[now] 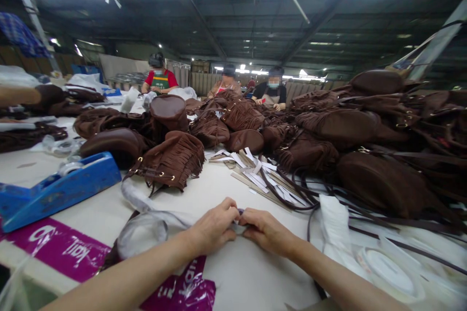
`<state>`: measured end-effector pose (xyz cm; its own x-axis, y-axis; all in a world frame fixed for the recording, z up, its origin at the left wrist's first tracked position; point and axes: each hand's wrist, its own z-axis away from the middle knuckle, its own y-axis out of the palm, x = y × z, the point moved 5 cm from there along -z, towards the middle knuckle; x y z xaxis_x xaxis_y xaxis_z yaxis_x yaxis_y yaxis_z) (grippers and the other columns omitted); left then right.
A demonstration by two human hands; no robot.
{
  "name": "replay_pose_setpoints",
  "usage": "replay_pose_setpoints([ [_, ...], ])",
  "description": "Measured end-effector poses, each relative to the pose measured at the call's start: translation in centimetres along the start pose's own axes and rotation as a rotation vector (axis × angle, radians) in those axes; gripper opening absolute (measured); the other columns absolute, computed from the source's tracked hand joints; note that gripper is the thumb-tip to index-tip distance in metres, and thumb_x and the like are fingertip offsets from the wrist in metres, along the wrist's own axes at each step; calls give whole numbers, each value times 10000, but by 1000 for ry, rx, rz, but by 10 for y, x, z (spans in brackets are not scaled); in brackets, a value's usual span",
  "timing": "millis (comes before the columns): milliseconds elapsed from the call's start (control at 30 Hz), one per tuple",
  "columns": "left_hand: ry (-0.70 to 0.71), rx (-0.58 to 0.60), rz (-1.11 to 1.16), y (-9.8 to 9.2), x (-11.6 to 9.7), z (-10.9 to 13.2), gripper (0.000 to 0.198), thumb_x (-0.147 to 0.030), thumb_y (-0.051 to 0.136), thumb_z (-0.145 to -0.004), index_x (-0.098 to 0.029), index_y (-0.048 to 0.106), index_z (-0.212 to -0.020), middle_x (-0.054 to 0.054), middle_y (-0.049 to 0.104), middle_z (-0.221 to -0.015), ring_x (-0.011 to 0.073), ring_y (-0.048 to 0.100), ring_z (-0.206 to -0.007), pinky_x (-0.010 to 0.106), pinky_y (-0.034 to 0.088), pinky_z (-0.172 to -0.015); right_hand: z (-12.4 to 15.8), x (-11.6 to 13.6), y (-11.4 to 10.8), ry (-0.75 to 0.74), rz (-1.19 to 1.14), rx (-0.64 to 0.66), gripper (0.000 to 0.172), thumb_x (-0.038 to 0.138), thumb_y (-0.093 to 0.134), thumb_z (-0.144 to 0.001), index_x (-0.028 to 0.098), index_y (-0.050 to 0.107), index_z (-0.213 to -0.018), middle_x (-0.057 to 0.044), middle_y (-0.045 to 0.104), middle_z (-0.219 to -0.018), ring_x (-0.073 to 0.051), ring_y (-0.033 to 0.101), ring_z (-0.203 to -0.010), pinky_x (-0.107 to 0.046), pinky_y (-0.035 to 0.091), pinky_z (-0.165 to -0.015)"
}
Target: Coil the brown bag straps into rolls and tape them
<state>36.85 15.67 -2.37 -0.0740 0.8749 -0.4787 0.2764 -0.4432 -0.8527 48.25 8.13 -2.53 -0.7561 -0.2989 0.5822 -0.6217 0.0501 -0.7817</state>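
Note:
Near the middle of the white table (pixel 255 272), my left hand (pixel 217 226) and my right hand (pixel 264 228) almost meet, fingers pinched together. Between the fingertips shows a small dark piece, too small to name, with something pale just under it. A translucent plastic strip (pixel 140 231) loops out to the left behind my left wrist. Beyond my hands lies a brown fringed bag (pixel 175 158) with gold eyelets. Purple printed plastic (pixel 189 284) lies partly beneath my left forearm.
A blue tape dispenser (pixel 73 187) stands at the left. Paper strips (pixel 255 175) and dark straps (pixel 302 194) lie past my hands. Brown bags (pixel 328 126) are heaped across the back. White foam wrap (pixel 333 223) is at the right. Several people sit behind the heap.

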Motion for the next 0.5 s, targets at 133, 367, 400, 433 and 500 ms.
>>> replay_pose_setpoints([
  [133,156,142,-159,2,2,-2,174,-196,657,-815,-218,559,-957,30,514,-1210,194,525,-1054,287,436,-928,2,-1,0,-120,108,70,258,6,478,-751,206,584,-873,-29,603,-913,-177,548,-868,-270,426,-765],
  [367,-277,-67,-161,30,-8,-8,114,-94,495,-854,-184,523,-919,55,536,-982,198,528,-937,322,471,-871,1,2,-1,96,202,9,124,86,533,-762,191,538,-828,-38,569,-854,-183,531,-769,-289,428,-697],
  [400,-282,-66,-137,31,-9,-7,125,-87,488,-852,-187,519,-921,51,531,-985,192,530,-930,317,471,-870,1,2,-2,110,182,0,107,93,538,-767,191,526,-807,-33,557,-838,-180,530,-756,-285,425,-685],
  [433,-254,-51,-109,30,-10,-6,134,-86,494,-849,-191,516,-929,46,527,-998,186,533,-933,307,471,-873,1,3,-2,101,160,7,113,84,534,-769,193,520,-795,-26,550,-826,-177,531,-756,-282,421,-687],
  [500,-145,-12,-48,22,-10,-3,194,-85,541,-826,-202,509,-978,35,511,-1063,172,537,-967,281,467,-890,2,2,-3,37,116,47,148,54,526,-763,198,522,-797,-13,548,-825,-171,531,-779,-276,417,-713],
])
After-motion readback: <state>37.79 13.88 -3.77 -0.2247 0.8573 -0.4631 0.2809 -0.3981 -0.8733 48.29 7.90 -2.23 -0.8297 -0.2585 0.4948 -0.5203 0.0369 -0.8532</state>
